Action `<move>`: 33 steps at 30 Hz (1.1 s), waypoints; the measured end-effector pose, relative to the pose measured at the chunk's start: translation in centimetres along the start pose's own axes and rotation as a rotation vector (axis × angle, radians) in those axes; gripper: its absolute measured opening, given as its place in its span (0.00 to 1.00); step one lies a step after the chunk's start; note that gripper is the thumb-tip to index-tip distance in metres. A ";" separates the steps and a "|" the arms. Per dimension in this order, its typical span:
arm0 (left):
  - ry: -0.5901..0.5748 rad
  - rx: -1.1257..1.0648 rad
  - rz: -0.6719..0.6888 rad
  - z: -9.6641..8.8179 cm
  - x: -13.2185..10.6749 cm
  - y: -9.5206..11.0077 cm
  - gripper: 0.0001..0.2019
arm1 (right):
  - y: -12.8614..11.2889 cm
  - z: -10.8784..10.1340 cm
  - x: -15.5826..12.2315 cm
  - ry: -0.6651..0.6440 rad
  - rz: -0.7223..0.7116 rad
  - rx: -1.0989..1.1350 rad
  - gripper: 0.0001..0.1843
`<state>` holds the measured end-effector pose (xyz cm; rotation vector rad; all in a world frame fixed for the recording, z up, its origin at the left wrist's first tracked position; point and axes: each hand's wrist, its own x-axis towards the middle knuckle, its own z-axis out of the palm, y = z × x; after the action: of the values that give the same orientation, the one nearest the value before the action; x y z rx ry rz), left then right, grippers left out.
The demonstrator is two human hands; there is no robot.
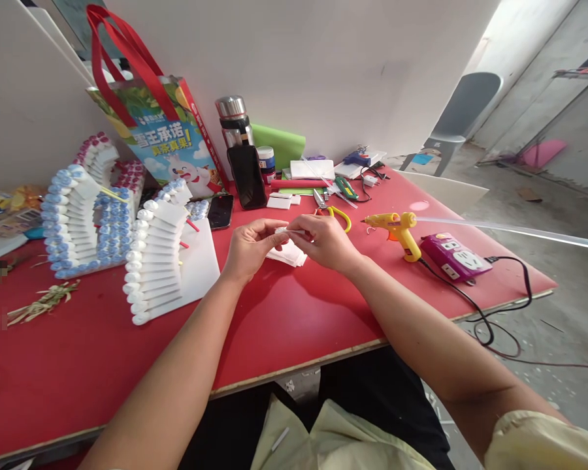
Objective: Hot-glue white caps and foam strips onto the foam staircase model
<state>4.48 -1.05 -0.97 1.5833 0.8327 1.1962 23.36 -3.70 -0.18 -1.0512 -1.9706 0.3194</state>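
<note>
Both my hands meet over the middle of the red table. My left hand and my right hand pinch a small white paper piece between their fingertips. Just beneath them lies a small stack of white paper pieces. A white stepped model of rolled paper tubes stands to the left of my left hand.
A yellow glue gun with a long clear stick and a purple power strip sit at right. Scissors, two phones, a flask, a printed bag and blue-capped tube models are behind and left.
</note>
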 end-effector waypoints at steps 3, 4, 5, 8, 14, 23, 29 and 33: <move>-0.004 0.021 0.020 -0.1 0.0 -0.1 0.14 | 0.0 0.1 0.0 0.010 -0.017 0.051 0.09; 0.003 0.022 0.026 -0.1 0.0 0.0 0.14 | 0.0 0.1 0.0 0.007 -0.015 0.071 0.09; 0.009 0.026 0.031 0.0 0.0 0.0 0.13 | 0.0 0.1 0.0 0.001 -0.009 0.089 0.09; 0.032 0.078 0.044 0.2 -0.2 0.1 0.13 | -0.2 0.0 0.0 -0.020 0.011 0.135 0.09; 0.047 0.205 0.097 0.3 -0.7 0.1 0.13 | 0.2 -0.3 -0.1 -0.123 0.073 0.313 0.11; -0.004 0.173 0.045 0.4 -0.6 0.4 0.15 | 0.2 -0.2 -0.1 -0.125 0.137 0.325 0.12; -0.114 0.121 0.010 0.0 -0.2 0.5 0.15 | 0.2 0.2 0.2 -0.054 0.248 0.300 0.11; -0.125 0.125 -0.025 -0.1 0.0 0.1 0.15 | 0.4 0.0 0.5 -0.081 0.398 0.427 0.15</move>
<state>4.38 -1.05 -0.87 1.7249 0.8570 1.0335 23.45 -3.09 -0.07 -1.1475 -1.6445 0.9664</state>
